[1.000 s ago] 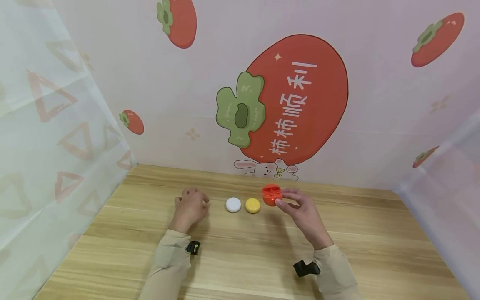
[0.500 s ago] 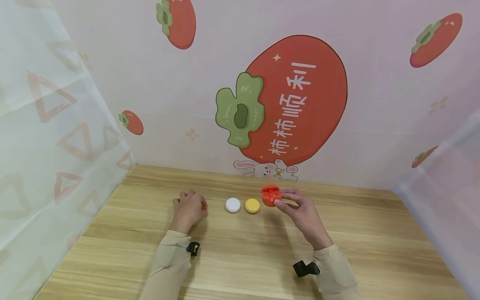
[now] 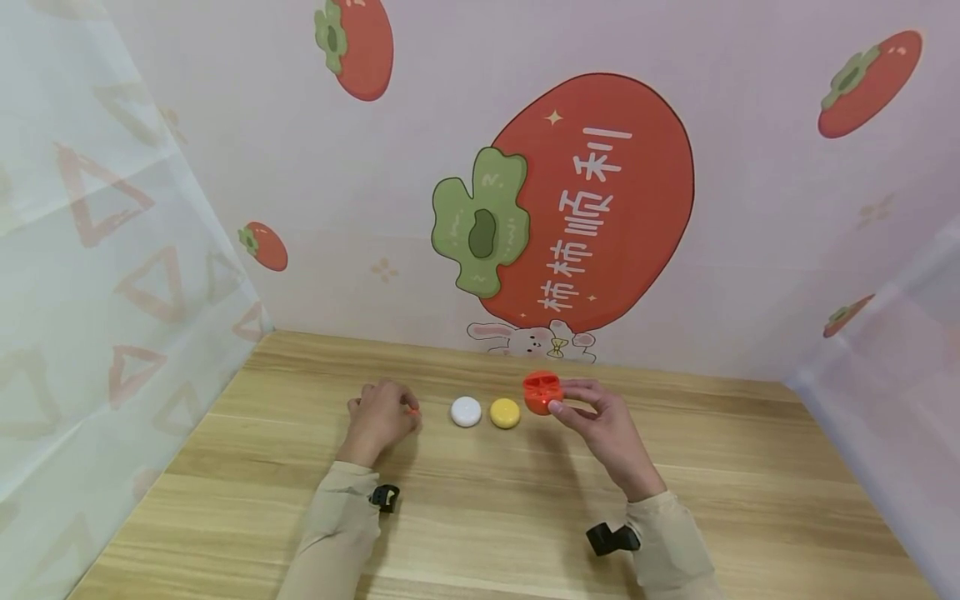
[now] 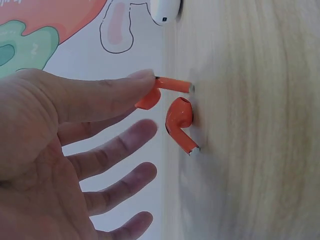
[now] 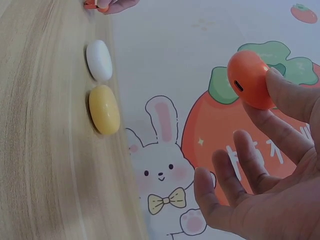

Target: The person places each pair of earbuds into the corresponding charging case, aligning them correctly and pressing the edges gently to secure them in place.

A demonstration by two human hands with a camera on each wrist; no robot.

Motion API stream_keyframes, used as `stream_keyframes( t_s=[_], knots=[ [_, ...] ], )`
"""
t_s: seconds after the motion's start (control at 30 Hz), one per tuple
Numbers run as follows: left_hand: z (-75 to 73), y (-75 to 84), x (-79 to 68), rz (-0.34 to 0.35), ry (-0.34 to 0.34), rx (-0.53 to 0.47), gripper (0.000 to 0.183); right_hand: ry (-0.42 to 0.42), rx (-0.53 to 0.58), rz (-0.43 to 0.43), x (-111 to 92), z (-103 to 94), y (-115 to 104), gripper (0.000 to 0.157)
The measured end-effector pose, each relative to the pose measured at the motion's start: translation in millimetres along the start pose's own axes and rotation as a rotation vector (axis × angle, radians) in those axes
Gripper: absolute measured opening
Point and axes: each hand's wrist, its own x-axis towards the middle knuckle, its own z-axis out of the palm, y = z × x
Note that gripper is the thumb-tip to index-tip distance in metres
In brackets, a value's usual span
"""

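Observation:
Between thumb and index finger, my left hand pinches an orange-red earbud by its head, stem sticking out toward the table. A second orange-red earbud lies on the tabletop just below those fingertips. My right hand holds a round red earbud case above the table, its lid raised and its inner slots facing up. Thumb and index finger grip the case, and the other fingers are spread away. The right wrist view shows the case's rounded outside with a dark charging port.
Two closed rounded cases, one white and one yellow, sit side by side on the wooden table between the hands. Behind stands a printed backdrop with persimmons and a rabbit. A patterned sheet borders the left side.
My left fingers have closed on an earbud, with a bit of red now showing at the fingertips, and shifted slightly right. The right hand holds the open case almost unmoved.

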Motion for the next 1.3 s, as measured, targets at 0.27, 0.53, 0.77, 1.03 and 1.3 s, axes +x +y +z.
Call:
stream_keyframes(
  t_s=[0.27,0.53,0.77,1.03,1.3],
  knots=[
    [-4.0,1.4,0.2,-0.001,0.048,-0.129,0.005,-0.006,0.007,-0.007,-0.5,0.0,0.1,0.034],
    [-14.3,12.7,-2.3,0.1,0.135,-0.224,0.011,-0.003,0.005,-0.006,-0.3,1.1,0.0,0.034],
    [-24.4,30.4,-8.7,0.213,0.149,-0.409,0.013,-0.002,0.016,-0.019,-0.8,3.0,-1.1,0.033],
    [-32.2,49.5,-18.1,0.317,0.164,-0.487,0.018,-0.001,0.026,-0.012,-0.5,5.7,-1.5,0.032],
    [-34.1,59.3,-23.1,0.384,0.183,-0.522,0.014,0.0,0.028,-0.006,-1.2,7.7,-2.3,0.031]
  ],
)
